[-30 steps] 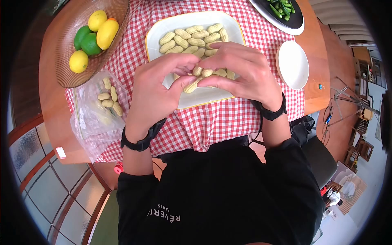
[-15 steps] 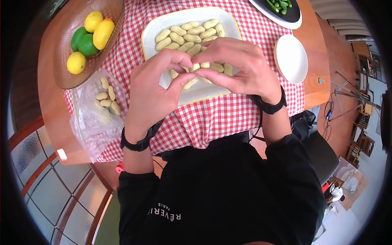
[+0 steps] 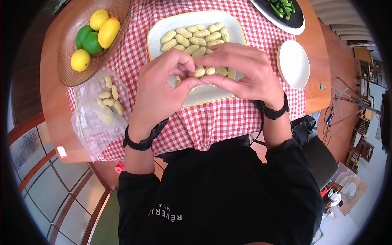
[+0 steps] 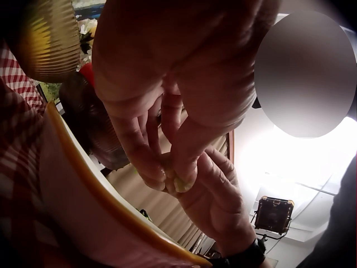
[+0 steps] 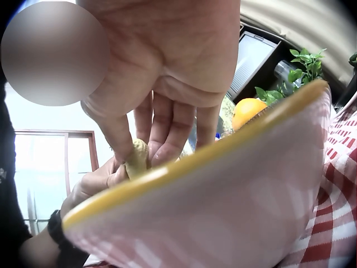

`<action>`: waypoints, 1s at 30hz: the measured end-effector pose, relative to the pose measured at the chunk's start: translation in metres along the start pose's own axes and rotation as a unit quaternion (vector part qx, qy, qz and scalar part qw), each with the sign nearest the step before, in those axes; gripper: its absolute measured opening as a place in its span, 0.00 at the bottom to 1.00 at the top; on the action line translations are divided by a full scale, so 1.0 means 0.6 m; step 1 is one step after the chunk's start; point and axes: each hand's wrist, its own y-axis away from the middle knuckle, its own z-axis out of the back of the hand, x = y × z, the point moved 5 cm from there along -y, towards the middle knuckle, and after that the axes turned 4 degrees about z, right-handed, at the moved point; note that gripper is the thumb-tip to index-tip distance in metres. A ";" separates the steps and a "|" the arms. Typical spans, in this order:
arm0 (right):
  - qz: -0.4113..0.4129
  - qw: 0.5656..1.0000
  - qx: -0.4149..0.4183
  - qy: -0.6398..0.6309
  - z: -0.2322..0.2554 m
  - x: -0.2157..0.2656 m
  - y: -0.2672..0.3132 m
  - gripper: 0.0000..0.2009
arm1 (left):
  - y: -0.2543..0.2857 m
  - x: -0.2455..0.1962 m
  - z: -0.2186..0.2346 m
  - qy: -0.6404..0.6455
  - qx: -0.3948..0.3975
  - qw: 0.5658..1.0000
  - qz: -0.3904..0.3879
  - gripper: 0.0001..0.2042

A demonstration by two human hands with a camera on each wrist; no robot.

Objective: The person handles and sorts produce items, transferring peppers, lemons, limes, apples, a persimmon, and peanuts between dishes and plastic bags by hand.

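Observation:
In the head view my left hand (image 3: 161, 87) and right hand (image 3: 251, 75) meet over the near half of a white, yellow-rimmed dish (image 3: 198, 100). A pale peanut in its shell (image 3: 199, 72) sits between their thumbs and fingertips, both hands pinching it. From the right wrist, the peanut (image 5: 136, 159) shows upright at the thumb tip, with the left hand's fingers close below. The left wrist view has the left thumb and index finger (image 4: 146, 167) pressed together around it, mostly covering it. More whole peanuts (image 3: 198, 41) lie in the dish, some hidden under the hands.
A clear plastic bag (image 3: 87, 118) with several peanuts lies left. Behind it stands an amber glass bowl (image 3: 67, 61) of lemons and green fruit. At right are a white bowl (image 3: 294, 65) and a dark plate (image 3: 269, 12) with green pods. A checked cloth (image 3: 228, 118) covers the table.
Both hands stay together over the dish, with small finger movements around the peanut. More of its shell shows between the fingertips than half a second ago. The whole head view has shifted slightly.

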 end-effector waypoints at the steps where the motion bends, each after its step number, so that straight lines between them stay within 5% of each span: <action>1: 0.019 1.000 -0.006 -0.010 -0.001 -0.004 0.000 0.12 | 0.000 0.000 0.000 -0.019 0.001 1.000 -0.001 0.15; 14: 0.023 0.999 -0.025 -0.040 -0.001 0.000 0.000 0.09 | 0.004 0.004 -0.009 0.063 0.011 0.998 0.024 0.14; 21: 0.017 1.000 -0.011 0.011 0.000 0.000 0.001 0.11 | 0.002 -0.005 -0.005 0.001 -0.003 1.000 -0.017 0.13; 27: 0.028 0.996 -0.009 0.079 -0.001 -0.006 0.005 0.12 | 0.000 -0.003 0.002 -0.005 -0.024 0.999 0.023 0.11; 30: 0.026 0.998 -0.014 0.054 -0.003 -0.005 0.007 0.12 | 0.003 -0.007 -0.004 -0.020 0.028 0.998 0.044 0.12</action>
